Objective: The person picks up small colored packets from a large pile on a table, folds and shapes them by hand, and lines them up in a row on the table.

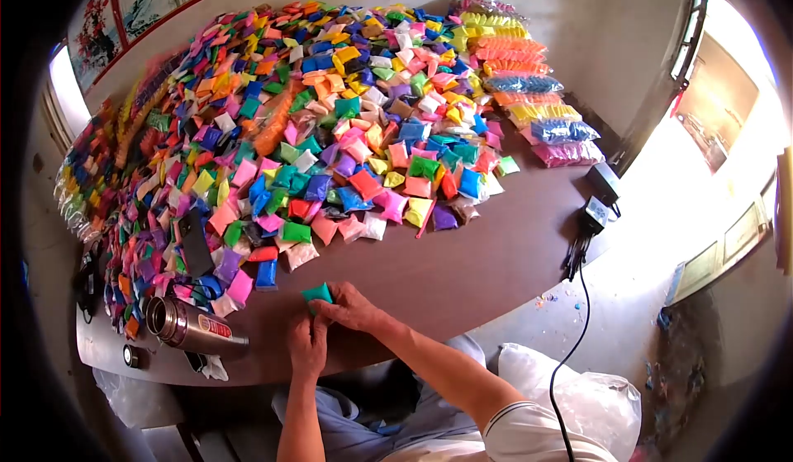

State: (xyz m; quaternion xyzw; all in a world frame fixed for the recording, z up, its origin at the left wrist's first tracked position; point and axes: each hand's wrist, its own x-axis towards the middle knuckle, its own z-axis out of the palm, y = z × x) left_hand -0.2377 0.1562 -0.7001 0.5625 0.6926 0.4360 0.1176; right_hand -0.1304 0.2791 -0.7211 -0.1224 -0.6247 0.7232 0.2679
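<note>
A small teal-green pillow-shaped packet (317, 293) is pinched at the front of the brown table, just above its near edge. My right hand (353, 308) grips it from the right side with bent fingers. My left hand (308, 343) is closed below it, with fingertips up against the packet's lower part and touching my right hand. Part of the packet is hidden by my fingers. Just beyond my hands spreads a large heap of similar packets (355, 148) in many colours. A blue packet (266, 275) lies at the heap's near edge.
A steel thermos flask (198, 328) lies on its side at the left, its black cap (132, 355) nearby. A dark phone (196, 243) rests on the heap. Filled clear bags (549, 108) line the back right. A black adapter (604, 183) and cable (581, 317) are on the right.
</note>
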